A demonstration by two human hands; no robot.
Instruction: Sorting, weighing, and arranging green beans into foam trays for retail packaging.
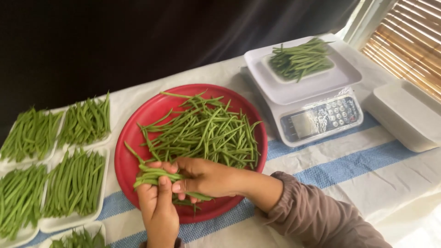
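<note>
item: small bundle of green beans, held over the near rim of a round red tray.
left hand: rises from the lower edge, fingers closed round the bundle from below, thumb laid across it.
right hand: comes in from the right in a brown sleeve, fingers pinched together on the same bundle at its right end.
handling, judged: beans look light, slim and fairly stiff, likely to snap if bent hard; smooth skins may slide against one another, so a loose grip could let some slip. best held round the middle of the bundle, ends lined up.
also on the red tray: a loose heap of green beans.
left of tray: white trays filled with sorted beans, side by side.
behind, right: white scale carrying a white tray of beans.
far right: empty white trays, stacked.
support: worktop under a white cloth with blue stripes.
</note>
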